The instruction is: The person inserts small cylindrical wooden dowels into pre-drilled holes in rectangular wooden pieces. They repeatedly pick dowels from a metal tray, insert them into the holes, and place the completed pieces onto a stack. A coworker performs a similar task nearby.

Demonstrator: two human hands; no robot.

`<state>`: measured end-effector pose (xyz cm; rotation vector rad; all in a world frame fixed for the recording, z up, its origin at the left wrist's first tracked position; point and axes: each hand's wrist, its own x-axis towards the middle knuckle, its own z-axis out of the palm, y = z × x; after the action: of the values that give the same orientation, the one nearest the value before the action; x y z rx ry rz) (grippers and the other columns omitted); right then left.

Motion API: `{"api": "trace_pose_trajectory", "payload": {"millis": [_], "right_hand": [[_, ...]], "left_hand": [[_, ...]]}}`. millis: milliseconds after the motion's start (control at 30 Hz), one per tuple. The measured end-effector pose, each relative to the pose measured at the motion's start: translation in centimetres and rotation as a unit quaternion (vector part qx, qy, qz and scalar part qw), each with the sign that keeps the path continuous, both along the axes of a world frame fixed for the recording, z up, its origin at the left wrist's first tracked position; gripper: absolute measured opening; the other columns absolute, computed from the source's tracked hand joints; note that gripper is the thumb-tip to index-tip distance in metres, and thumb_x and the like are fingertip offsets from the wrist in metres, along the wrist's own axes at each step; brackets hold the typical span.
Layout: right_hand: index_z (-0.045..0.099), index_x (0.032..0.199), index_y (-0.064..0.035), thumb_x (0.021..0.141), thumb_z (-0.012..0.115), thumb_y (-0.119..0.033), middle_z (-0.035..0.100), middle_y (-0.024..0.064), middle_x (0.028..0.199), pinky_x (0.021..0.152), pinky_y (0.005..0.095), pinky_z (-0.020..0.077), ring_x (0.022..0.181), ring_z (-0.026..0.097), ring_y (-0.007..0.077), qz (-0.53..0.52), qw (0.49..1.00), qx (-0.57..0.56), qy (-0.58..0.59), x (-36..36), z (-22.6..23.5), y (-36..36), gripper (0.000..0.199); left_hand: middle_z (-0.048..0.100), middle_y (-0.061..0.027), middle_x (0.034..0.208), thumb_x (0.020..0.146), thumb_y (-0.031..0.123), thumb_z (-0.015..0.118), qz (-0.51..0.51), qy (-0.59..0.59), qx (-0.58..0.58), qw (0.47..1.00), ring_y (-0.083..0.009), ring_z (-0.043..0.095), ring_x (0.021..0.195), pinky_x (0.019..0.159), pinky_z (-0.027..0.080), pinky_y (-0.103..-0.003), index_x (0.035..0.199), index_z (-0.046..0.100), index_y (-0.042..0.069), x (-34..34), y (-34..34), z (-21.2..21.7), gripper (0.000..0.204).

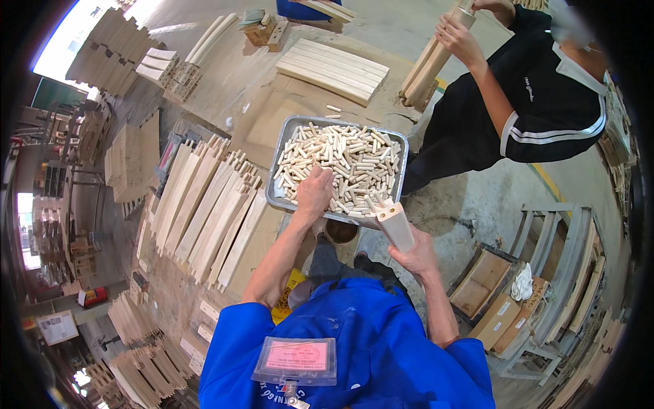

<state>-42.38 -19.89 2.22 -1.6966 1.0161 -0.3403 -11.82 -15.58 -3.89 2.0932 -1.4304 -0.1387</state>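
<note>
A grey metal tray (271,194) in front of me is heaped with short pale wooden dowels (347,157). My left hand (315,194) reaches over the tray's near left side, its fingers curled down among the dowels. The fingertips are hidden, so I cannot tell what they pinch. My right hand (415,253) is wrapped around a pale wooden bar (398,230) at the tray's near right corner. Round holes show in the bar's end, which tilts up toward the tray. Dowels appear beside that end; whether any sits in a hole I cannot tell.
Long wooden slats (204,204) lie in rows at the left. Flat boards (332,68) lie beyond the tray. A co-worker (518,102) at the far right holds long wooden pieces (436,58). A rack (545,293) with cartons stands at the right.
</note>
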Motion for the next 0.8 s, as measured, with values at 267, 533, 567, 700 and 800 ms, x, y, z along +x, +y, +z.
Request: {"api": "trace_pose_trajectory", "payload": {"millis": [267,533,567,700,800], "right_hand": [[0.06,0.137,0.0001,0.068,0.081,-0.018,0.074,0.0234,0.11,0.088,0.0399,0.0575,0.1,0.074,0.0351,0.018,0.999,-0.043,0.017,0.5,-1.2,0.2,0.075],[0.057,0.139,0.0024,0.068,0.082,-0.013,0.072,0.0225,0.116,0.089,0.0396,0.0577,0.103,0.074,0.0333,0.083,0.993,-0.076,-0.044,1.4,-1.4,0.2,0.076],[0.057,0.139,0.0021,0.068,0.082,-0.012,0.072,0.0222,0.116,0.089,0.0395,0.0578,0.103,0.074,0.0331,0.085,0.991,-0.088,-0.047,1.4,-1.3,0.2,0.076],[0.058,0.138,0.0005,0.068,0.082,-0.01,0.071,0.0213,0.115,0.087,0.0402,0.0581,0.101,0.073,0.0342,0.077,0.988,-0.118,-0.064,1.3,-1.1,0.0,0.076],[0.059,0.137,-0.0012,0.066,0.081,-0.008,0.071,0.0206,0.111,0.086,0.0414,0.0583,0.098,0.073,0.0365,0.075,0.982,-0.155,-0.083,1.7,-0.4,0.1,0.075]], "left_hand": [[0.062,0.0007,0.089,0.104,0.01,0.059,-0.032,0.507,-0.014,0.861,-0.0039,0.054,0.072,0.062,0.043,-0.021,0.108,0.063,0.003,-2.4,4.4,8.4,0.009],[0.061,0.0022,0.091,0.098,0.01,0.069,-0.045,0.713,-0.038,0.698,-0.0014,0.05,0.068,0.054,0.036,-0.019,0.12,0.06,0.0,-5.9,6.5,12.1,0.025],[0.062,0.0015,0.09,0.098,0.009,0.069,-0.025,0.688,-0.025,0.725,-0.0027,0.051,0.068,0.055,0.037,-0.02,0.118,0.062,0.001,-6.2,6.9,12.2,0.023],[0.063,-0.003,0.085,0.095,0.009,0.071,-0.067,0.46,-0.058,0.884,-0.0115,0.056,0.068,0.059,0.044,-0.028,0.107,0.069,0.002,-6.8,7.1,13.8,0.014],[0.061,-0.0081,0.082,0.092,0.01,0.073,-0.128,0.295,-0.075,0.944,-0.0215,0.061,0.071,0.065,0.049,-0.035,0.101,0.072,0.004,-6.7,6.4,15.1,0.011]]}}
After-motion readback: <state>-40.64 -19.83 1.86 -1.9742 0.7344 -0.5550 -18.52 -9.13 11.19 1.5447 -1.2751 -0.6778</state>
